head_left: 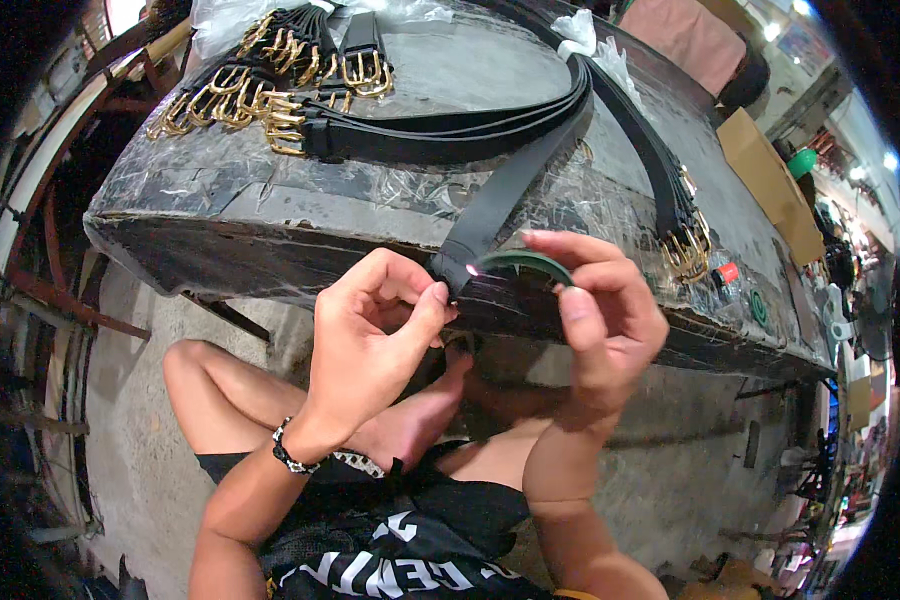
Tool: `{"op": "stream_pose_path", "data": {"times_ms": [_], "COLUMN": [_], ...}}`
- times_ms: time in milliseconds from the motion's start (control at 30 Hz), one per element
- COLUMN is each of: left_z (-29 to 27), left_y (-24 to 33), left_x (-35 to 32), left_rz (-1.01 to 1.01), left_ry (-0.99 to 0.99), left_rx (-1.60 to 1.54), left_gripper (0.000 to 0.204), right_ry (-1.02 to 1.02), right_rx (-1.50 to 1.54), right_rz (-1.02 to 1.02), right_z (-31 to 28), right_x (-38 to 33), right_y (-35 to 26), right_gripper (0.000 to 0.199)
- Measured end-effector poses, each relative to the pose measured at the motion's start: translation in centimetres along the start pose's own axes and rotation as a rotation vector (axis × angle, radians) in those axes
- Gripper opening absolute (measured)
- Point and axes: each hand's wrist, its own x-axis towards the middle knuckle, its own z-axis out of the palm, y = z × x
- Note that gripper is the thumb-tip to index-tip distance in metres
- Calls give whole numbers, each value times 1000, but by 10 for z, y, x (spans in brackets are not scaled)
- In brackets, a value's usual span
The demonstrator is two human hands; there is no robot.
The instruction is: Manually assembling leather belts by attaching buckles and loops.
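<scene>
Head view: left hand (385,325) is pinching black strap (505,195) near its lower end, at table (450,60) edge; right hand (615,325) is pinching curved green strip (525,258). Strap probably light, bending easily, wanting edge grip; strip likely brittle.

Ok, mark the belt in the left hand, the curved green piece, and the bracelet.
Belt (500,205): head view, middle of strap.
Curved green piece (530,259): head view, upper arc.
Bracelet (285,450): head view, outer band.
</scene>
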Motion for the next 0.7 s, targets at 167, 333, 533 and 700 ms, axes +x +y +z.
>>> {"op": "stream_pose_path", "data": {"times_ms": [167,333,533,700], "left_z": [1,1,1,-2], "left_y": [-4,-3,3,6], "left_x": [-1,0,2,0], "left_rz": [10,-3,-30,-45], "left_ry": [15,35,50,34], "left_rx": [-36,-27,138,106], "left_gripper": [9,14,12,10], "right_ry": [49,23,4,-105], "right_rx": [-43,-93,-121,-143], "right_rz": [-98,-91,-50,-22], "right_z": [19,22,19,12], "right_x": [-1,-2,-1,-1], "right_y": [22,24,20,19], "right_gripper": [7,6,6,10]}}
